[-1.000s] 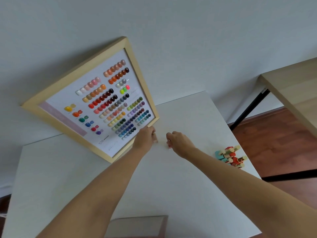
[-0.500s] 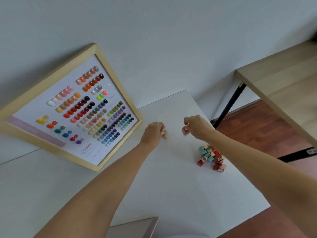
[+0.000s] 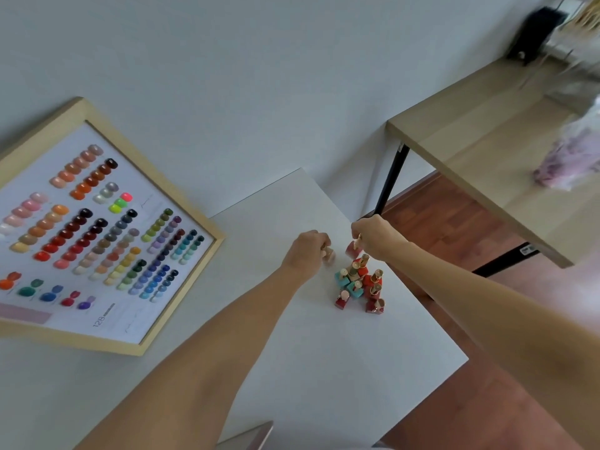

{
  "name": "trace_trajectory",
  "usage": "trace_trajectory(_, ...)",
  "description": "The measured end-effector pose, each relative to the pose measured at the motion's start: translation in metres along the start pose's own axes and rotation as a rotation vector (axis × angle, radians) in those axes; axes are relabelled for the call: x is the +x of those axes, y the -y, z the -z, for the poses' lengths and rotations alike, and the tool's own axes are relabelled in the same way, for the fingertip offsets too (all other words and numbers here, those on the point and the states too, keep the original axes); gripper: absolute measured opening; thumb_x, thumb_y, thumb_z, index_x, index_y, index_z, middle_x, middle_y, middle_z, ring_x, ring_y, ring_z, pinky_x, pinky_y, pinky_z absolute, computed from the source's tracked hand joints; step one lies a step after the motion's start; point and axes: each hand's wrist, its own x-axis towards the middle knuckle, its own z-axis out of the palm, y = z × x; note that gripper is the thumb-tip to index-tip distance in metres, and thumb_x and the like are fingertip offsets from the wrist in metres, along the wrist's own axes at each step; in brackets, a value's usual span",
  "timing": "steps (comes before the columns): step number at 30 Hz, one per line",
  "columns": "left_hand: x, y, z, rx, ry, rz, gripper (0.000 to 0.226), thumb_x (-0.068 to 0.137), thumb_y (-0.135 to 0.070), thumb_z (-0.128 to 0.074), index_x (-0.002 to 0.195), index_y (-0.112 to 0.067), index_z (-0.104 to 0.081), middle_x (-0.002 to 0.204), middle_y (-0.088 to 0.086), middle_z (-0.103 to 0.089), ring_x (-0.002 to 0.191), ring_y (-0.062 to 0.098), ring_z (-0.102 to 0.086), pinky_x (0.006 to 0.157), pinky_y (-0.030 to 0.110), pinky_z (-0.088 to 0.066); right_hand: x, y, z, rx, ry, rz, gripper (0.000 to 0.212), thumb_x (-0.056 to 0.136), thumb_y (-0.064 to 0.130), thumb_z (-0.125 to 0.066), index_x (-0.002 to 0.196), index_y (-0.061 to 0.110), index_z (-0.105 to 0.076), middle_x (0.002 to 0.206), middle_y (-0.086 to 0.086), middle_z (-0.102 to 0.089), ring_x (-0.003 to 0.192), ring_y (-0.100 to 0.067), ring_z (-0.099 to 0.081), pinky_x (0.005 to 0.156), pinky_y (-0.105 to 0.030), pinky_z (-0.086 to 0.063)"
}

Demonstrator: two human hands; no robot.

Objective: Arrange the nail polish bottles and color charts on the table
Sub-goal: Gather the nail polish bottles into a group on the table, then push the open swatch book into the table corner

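Note:
A wooden-framed colour chart (image 3: 97,228) with rows of painted nail swatches leans against the wall at the back left of the white table (image 3: 308,368). Several nail polish bottles (image 3: 358,284), red and teal with gold caps, stand clustered near the table's right edge. My left hand (image 3: 308,251) is closed around a pale pink bottle (image 3: 328,254) just left of the cluster. My right hand (image 3: 373,237) holds a dusky red bottle (image 3: 351,250) by its cap, just above the far end of the cluster.
A wooden table with black legs (image 3: 480,151) stands to the right across a gap of brown floor (image 3: 438,222). Blurred pale items lie on it. A flat grey object's corner (image 3: 250,438) shows at the near table edge.
Both hands, each holding a bottle, have moved right from beside the chart's corner to the bottle cluster. The view has swung right, so the chart now sits further left.

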Motion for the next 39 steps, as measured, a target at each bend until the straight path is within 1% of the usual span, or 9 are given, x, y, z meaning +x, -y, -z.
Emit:
trace_trajectory(3, 0.003, -0.006, -0.007, 0.018, 0.015, -0.021, 0.022, 0.086, 0.002, -0.058, 0.105, -0.004, -0.067, 0.100, 0.015, -0.066, 0.092, 0.030, -0.063, 0.082, 0.034, -0.052, -0.002, -0.006, -0.002, -0.008, 0.003, 0.000, 0.018, 0.090, 0.004, -0.056, 0.105, 0.006, -0.065, 0.100, -0.012, -0.067, 0.082, -0.024, -0.067, 0.076, -0.034, -0.059)
trace_trajectory(9, 0.005, -0.019, -0.015, 0.044, 0.041, -0.060, 0.025, 0.088, 0.001, -0.056, 0.110, -0.004, -0.066, 0.105, 0.016, -0.066, 0.093, 0.030, -0.064, 0.084, 0.031, -0.051, -0.004, -0.010, -0.003, 0.002, -0.005, 0.039, 0.022, 0.091, 0.002, -0.054, 0.109, 0.007, -0.066, 0.107, -0.011, -0.067, 0.086, -0.024, -0.067, 0.079, -0.032, -0.058)
trace_trajectory(13, 0.005, -0.024, -0.017, 0.072, 0.071, -0.054, 0.028, 0.089, 0.000, -0.056, 0.116, -0.005, -0.064, 0.110, 0.015, -0.065, 0.098, 0.030, -0.063, 0.088, 0.032, -0.051, -0.006, -0.009, -0.002, 0.015, -0.009, 0.064, 0.024, 0.091, 0.000, -0.053, 0.110, 0.007, -0.066, 0.110, -0.011, -0.066, 0.086, -0.024, -0.067, 0.075, -0.027, -0.056)
trace_trajectory(16, 0.003, -0.026, -0.015, 0.105, 0.088, -0.045, 0.033, 0.091, -0.001, -0.054, 0.123, -0.008, -0.059, 0.114, 0.014, -0.064, 0.102, 0.029, -0.063, 0.091, 0.033, -0.052, -0.008, -0.007, 0.001, 0.031, 0.000, 0.078, 0.027, 0.091, -0.001, -0.052, 0.112, 0.009, -0.065, 0.112, -0.011, -0.065, 0.088, -0.024, -0.066, 0.074, -0.027, -0.056)
trace_trajectory(19, -0.003, -0.029, -0.011, 0.140, 0.088, -0.050, 0.037, 0.091, -0.002, -0.055, 0.127, -0.011, -0.056, 0.118, 0.012, -0.062, 0.104, 0.028, -0.063, 0.091, 0.034, -0.052, -0.011, -0.007, 0.005, 0.047, -0.004, 0.083, 0.027, 0.090, -0.001, -0.056, 0.113, 0.010, -0.064, 0.106, -0.010, -0.066, 0.075, -0.019, -0.065, 0.060, -0.019, -0.052)
trace_trajectory(21, -0.008, -0.031, -0.006, 0.159, 0.066, -0.045, 0.039, 0.090, -0.005, -0.057, 0.128, -0.014, -0.054, 0.121, 0.010, -0.061, 0.104, 0.028, -0.063, 0.091, 0.034, -0.052, -0.014, -0.005, 0.010, 0.048, -0.009, 0.094, 0.028, 0.089, -0.001, -0.058, 0.114, 0.010, -0.063, 0.106, -0.011, -0.066, 0.073, -0.019, -0.064, 0.057, -0.017, -0.051)
trace_trajectory(25, -0.023, -0.032, 0.009, 0.173, 0.007, -0.017, 0.041, 0.091, -0.006, -0.057, 0.130, -0.017, -0.053, 0.126, 0.007, -0.058, 0.108, 0.028, -0.062, 0.092, 0.037, -0.053, -0.023, 0.002, 0.022, 0.044, -0.054, 0.130, 0.028, 0.088, 0.005, -0.062, 0.116, 0.010, -0.063, 0.114, -0.011, -0.066, 0.092, -0.025, -0.068, 0.081, -0.029, -0.055)
trace_trajectory(34, -0.103, -0.009, 0.079, 0.096, -0.139, 0.002, 0.039, 0.093, -0.018, -0.055, 0.131, -0.017, -0.051, 0.128, 0.007, -0.056, 0.111, 0.025, -0.060, 0.092, 0.043, -0.051, -0.059, 0.068, 0.031, -0.021, -0.110, 0.241, 0.021, 0.091, 0.016, -0.060, 0.112, 0.015, -0.064, 0.106, -0.008, -0.069, 0.087, -0.022, -0.068, 0.084, -0.036, -0.056)
trace_trajectory(39, -0.181, 0.029, 0.119, 0.032, -0.210, 0.098, 0.041, 0.092, -0.020, -0.058, 0.132, -0.016, -0.051, 0.131, 0.010, -0.054, 0.115, 0.024, -0.057, 0.096, 0.040, -0.049, -0.093, 0.122, 0.018, -0.057, -0.091, 0.330, 0.020, 0.091, 0.020, -0.057, 0.109, 0.015, -0.066, 0.108, -0.007, -0.069, 0.102, -0.024, -0.060, 0.093, -0.038, -0.050)
